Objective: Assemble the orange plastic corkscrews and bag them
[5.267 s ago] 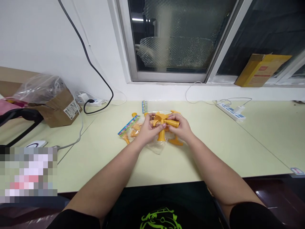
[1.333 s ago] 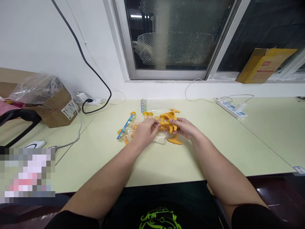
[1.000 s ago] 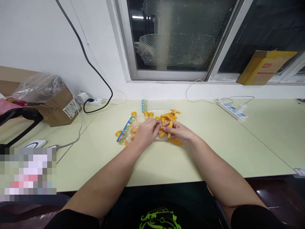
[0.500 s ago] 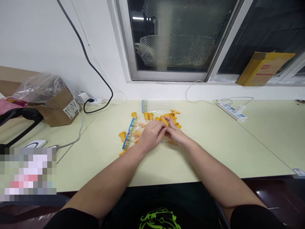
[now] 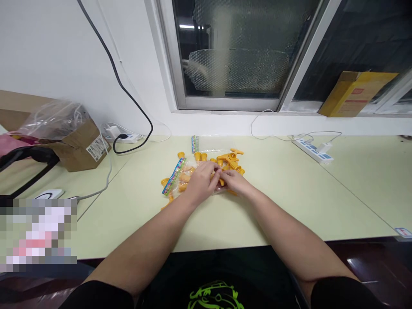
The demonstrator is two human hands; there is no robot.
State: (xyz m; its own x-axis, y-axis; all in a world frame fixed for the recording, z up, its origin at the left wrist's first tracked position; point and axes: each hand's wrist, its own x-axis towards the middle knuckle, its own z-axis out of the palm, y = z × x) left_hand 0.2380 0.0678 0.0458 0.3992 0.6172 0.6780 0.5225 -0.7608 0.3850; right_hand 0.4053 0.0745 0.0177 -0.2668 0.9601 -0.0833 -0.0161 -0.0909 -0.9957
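Several yellow plastic toy pieces (image 5: 229, 158) lie in a heap at the middle of the pale green table (image 5: 289, 189), partly on a clear plastic bag (image 5: 183, 174) with a colourful paper header. My left hand (image 5: 201, 183) and my right hand (image 5: 234, 182) rest side by side on the near edge of the heap, fingers curled and fingertips meeting over a small yellow piece. What the fingers pinch is mostly hidden.
A second colourful header strip (image 5: 194, 143) lies behind the heap. A cardboard box with a plastic bag (image 5: 71, 137) sits at the left, a black cable (image 5: 128, 98) runs to a socket. A white power strip (image 5: 313, 150) lies at the right, a yellow box (image 5: 350, 94) on the sill.
Both hands have come down from holding a joined yellow toy above the table to the heap itself. More loose pieces lie spread around the bag than before.
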